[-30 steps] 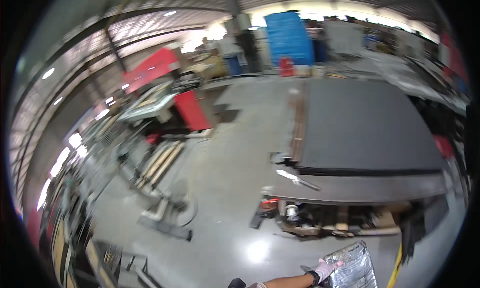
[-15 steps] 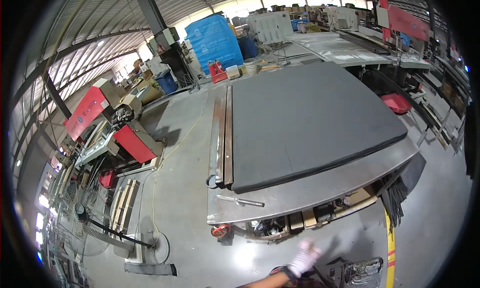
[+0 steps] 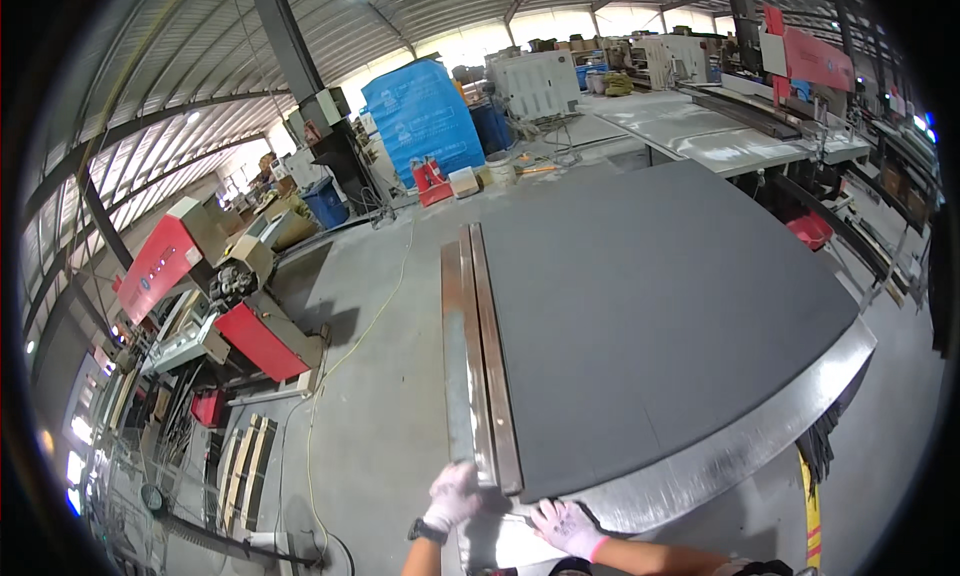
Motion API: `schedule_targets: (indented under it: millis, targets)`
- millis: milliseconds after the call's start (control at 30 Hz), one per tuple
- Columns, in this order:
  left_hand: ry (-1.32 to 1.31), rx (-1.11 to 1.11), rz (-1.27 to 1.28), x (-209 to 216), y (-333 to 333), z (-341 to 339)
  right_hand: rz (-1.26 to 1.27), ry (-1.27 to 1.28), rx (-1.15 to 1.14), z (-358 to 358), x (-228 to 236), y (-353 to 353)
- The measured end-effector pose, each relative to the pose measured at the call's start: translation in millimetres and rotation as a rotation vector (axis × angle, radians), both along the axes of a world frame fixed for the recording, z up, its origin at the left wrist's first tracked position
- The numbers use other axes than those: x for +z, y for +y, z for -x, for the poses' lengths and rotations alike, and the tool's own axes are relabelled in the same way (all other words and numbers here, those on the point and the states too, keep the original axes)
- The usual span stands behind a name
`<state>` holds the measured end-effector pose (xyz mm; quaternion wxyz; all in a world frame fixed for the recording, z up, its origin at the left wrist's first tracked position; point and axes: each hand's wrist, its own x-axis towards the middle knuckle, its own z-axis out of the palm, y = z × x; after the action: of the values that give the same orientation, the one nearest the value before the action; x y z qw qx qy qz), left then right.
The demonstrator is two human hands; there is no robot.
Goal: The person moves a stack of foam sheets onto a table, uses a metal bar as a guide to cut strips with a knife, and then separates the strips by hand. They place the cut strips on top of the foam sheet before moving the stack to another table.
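Note:
My left hand (image 3: 454,495), in a pale glove with a dark band at the wrist, is at the table's near left corner, beside the near end of long brown metal bars (image 3: 493,376). Its fingers look curled; what they hold, if anything, is hidden. My right hand (image 3: 567,528), gloved too, lies with fingers spread on the near edge of the metal table (image 3: 740,469), just below the corner of a stack of large dark grey sheets (image 3: 670,306). The bars lie along the stack's left side.
A floor fan (image 3: 153,498) and wooden strips (image 3: 246,471) are at the left, with a yellow cable (image 3: 372,321) across the floor. Red-panelled machines (image 3: 262,341) stand further off. A blue-wrapped load (image 3: 422,119) and another worktable (image 3: 710,131) are behind.
The table is nearer in view. My left hand has gone from in front of the table to its left corner, and my right hand has come into view on its edge.

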<state>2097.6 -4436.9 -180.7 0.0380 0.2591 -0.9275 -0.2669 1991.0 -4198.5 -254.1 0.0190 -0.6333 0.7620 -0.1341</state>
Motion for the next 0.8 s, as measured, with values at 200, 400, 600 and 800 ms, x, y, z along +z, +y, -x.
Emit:
schedule_targets:
  millis: [200,400,600,800]
  targets:
    - [-0.228,0.011,-0.197,-17,-6,-9,0.112,-0.086,0.185,15,16,38]
    - [0.275,0.154,0.538,-76,8,-13,0.024,-0.176,-0.118,112,141,30]
    - [0.345,0.196,0.139,41,23,-13,0.109,0.197,-0.57,170,109,-28]
    - [0.575,0.335,-0.108,193,67,-45,0.152,-2.584,-0.113,84,111,-196]
